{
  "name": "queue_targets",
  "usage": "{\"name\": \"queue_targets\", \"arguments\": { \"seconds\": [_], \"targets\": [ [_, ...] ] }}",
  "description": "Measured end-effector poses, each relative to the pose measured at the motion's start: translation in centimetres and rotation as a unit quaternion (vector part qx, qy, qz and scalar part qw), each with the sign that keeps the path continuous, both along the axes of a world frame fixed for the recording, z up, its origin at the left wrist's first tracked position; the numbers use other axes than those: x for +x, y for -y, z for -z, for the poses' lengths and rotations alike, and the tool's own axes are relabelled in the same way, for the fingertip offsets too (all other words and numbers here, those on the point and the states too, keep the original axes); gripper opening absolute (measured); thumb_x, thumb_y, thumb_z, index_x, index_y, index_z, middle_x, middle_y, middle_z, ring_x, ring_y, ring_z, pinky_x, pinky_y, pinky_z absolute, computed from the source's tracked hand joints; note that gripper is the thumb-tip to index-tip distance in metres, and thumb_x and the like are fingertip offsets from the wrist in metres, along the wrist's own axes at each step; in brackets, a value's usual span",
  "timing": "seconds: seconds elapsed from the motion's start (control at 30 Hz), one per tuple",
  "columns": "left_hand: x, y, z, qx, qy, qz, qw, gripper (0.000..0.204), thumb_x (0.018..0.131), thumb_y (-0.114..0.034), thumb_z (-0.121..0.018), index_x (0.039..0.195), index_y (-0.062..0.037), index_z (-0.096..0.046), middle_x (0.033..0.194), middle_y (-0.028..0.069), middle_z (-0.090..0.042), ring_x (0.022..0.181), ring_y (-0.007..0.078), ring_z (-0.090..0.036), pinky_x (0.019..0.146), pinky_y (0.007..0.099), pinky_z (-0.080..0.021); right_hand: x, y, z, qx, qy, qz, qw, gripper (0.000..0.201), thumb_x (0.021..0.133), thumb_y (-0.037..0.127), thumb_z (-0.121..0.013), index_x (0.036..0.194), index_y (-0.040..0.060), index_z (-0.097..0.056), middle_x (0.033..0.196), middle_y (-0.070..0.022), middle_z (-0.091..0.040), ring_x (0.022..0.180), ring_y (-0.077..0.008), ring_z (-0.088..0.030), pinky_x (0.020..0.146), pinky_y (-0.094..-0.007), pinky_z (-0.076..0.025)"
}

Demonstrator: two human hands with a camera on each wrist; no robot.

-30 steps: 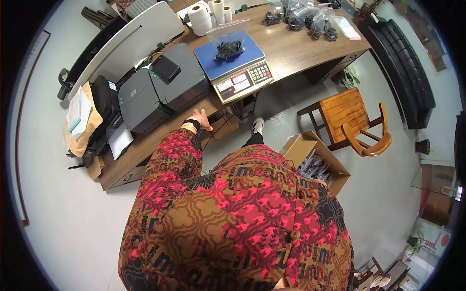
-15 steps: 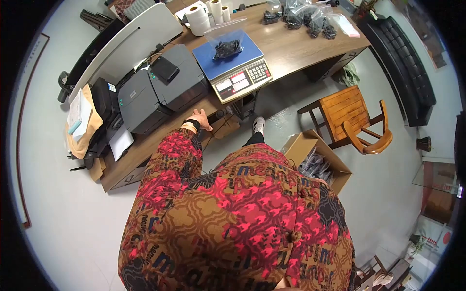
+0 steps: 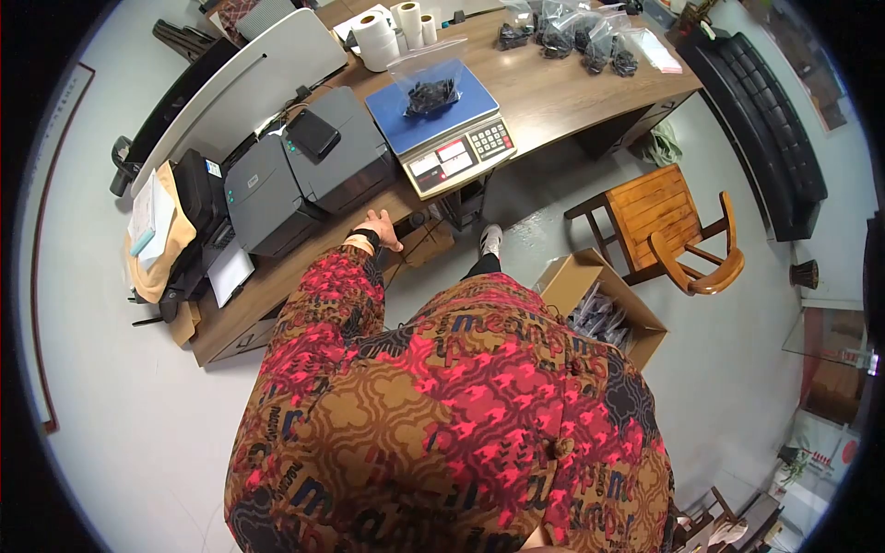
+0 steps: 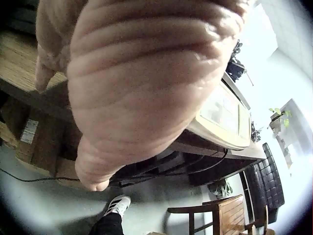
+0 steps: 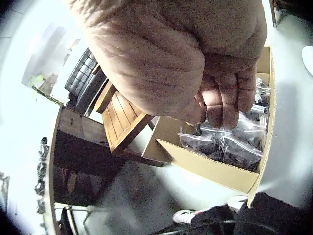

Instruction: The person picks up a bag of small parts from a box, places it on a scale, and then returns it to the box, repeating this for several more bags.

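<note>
My left hand (image 3: 378,227) rests on the near edge of the desk (image 3: 313,267), its fingers spread and holding nothing. To its right stands a counting scale (image 3: 392,134) with a blue top. A clear zip bag of black pieces (image 3: 431,96) lies on that top. In the right wrist view my right hand (image 5: 181,58) hangs over an open cardboard box (image 5: 210,169), its fingers loosely bent close over several clear zip bags (image 5: 232,142) inside. No bag shows between those fingers. In the head view my body hides this hand.
Two dark grey printers (image 3: 346,152) stand left of the scale. White label rolls (image 3: 373,41) and several more filled bags (image 3: 558,41) are at the back of the desk. A wooden chair (image 3: 650,221) stands beyond the box, and a black sofa (image 3: 761,138) lines the right wall.
The head view has shifted very slightly. My left hand stays on the desk edge, and the bag stays on the scale.
</note>
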State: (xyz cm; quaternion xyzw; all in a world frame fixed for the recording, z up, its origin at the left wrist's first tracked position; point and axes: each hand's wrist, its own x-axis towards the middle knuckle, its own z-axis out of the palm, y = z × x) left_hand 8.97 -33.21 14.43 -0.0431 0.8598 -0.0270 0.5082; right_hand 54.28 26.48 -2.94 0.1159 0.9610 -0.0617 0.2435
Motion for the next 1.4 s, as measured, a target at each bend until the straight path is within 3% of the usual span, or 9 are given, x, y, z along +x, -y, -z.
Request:
{"name": "queue_targets", "arguments": {
  "seconds": [0.53, 0.6, 0.8, 1.1, 1.27, 1.33, 1.4],
  "targets": [
    [0.0, -0.5, -0.8, -0.003, -0.015, 0.011, 1.000, 0.117, 0.068, -0.049, -0.078, 0.149, -0.0089, -0.004, 0.154, 0.0205, -0.004, 0.142, 0.0357, -0.015, 0.109, 0.0555, -0.030, 0.0, -0.6, 0.2, 0.014, 0.027, -0.058, 0.998, 0.018, 0.075, 0.022, -0.058, 0.079, 0.0077, -0.069, 0.082, -0.0149, -0.067, 0.080, -0.0329, -0.066, 0.069, -0.0434, -0.054],
    [0.0, -0.6, -1.1, -0.001, -0.014, 0.010, 1.000, 0.116, 0.068, -0.049, -0.078, 0.149, -0.0088, -0.004, 0.154, 0.0205, -0.004, 0.142, 0.0358, -0.016, 0.109, 0.0555, -0.030, 0.8, -1.3, 2.1, 0.025, 0.014, -0.052, 0.998, 0.017, 0.075, 0.021, -0.058, 0.079, 0.0078, -0.069, 0.082, -0.0150, -0.067, 0.080, -0.0329, -0.066, 0.068, -0.0435, -0.054],
    [0.0, -0.6, -0.7, -0.002, -0.021, 0.009, 1.000, 0.116, 0.068, -0.048, -0.079, 0.149, -0.0085, -0.005, 0.154, 0.0208, -0.005, 0.142, 0.0359, -0.016, 0.109, 0.0555, -0.030, 0.9, -1.2, 1.9, 0.012, -0.004, -0.020, 1.000, 0.017, 0.076, 0.021, -0.057, 0.078, 0.0075, -0.068, 0.084, -0.0153, -0.067, 0.080, -0.0338, -0.066, 0.068, -0.0451, -0.053],
    [-0.1, -0.7, -1.2, 0.003, -0.005, 0.004, 1.000, 0.119, 0.068, -0.049, -0.078, 0.149, -0.0079, -0.002, 0.155, 0.0223, -0.001, 0.143, 0.0361, -0.012, 0.110, 0.0535, -0.028, -0.4, -0.4, -1.0, -0.020, 0.025, -0.003, 0.999, 0.019, 0.074, 0.025, -0.060, 0.080, 0.0094, -0.069, 0.085, -0.0145, -0.068, 0.083, -0.0341, -0.065, 0.071, -0.0447, -0.053],
    [-0.3, -0.7, -0.5, 0.007, -0.010, 0.012, 1.000, 0.120, 0.068, -0.050, -0.078, 0.149, -0.0075, 0.000, 0.155, 0.0229, 0.001, 0.143, 0.0361, -0.010, 0.112, 0.0525, -0.024, 0.0, -1.1, 1.1, 0.003, 0.042, 0.000, 0.999, 0.017, 0.074, 0.025, -0.060, 0.079, 0.0110, -0.069, 0.085, -0.0142, -0.068, 0.084, -0.0337, -0.065, 0.070, -0.0443, -0.053],
    [-0.4, -0.6, -0.6, 0.007, -0.009, 0.015, 1.000, 0.120, 0.068, -0.050, -0.077, 0.149, -0.0075, 0.000, 0.155, 0.0229, 0.001, 0.143, 0.0362, -0.010, 0.111, 0.0525, -0.025, 1.4, -2.3, 3.8, 0.012, -0.018, -0.002, 1.000, 0.016, 0.074, 0.024, -0.060, 0.078, 0.0116, -0.069, 0.083, -0.0139, -0.068, 0.082, -0.0337, -0.065, 0.069, -0.0447, -0.053],
    [-0.4, -0.6, -0.5, 0.006, -0.007, 0.018, 1.000, 0.120, 0.068, -0.050, -0.077, 0.149, -0.0075, 0.000, 0.155, 0.0229, 0.001, 0.143, 0.0362, -0.010, 0.111, 0.0525, -0.025, 0.3, -1.3, 1.3, 0.007, 0.001, -0.020, 1.000, 0.015, 0.074, 0.023, -0.059, 0.078, 0.0117, -0.069, 0.083, -0.0139, -0.068, 0.082, -0.0338, -0.065, 0.068, -0.0450, -0.053]
  ]
}}
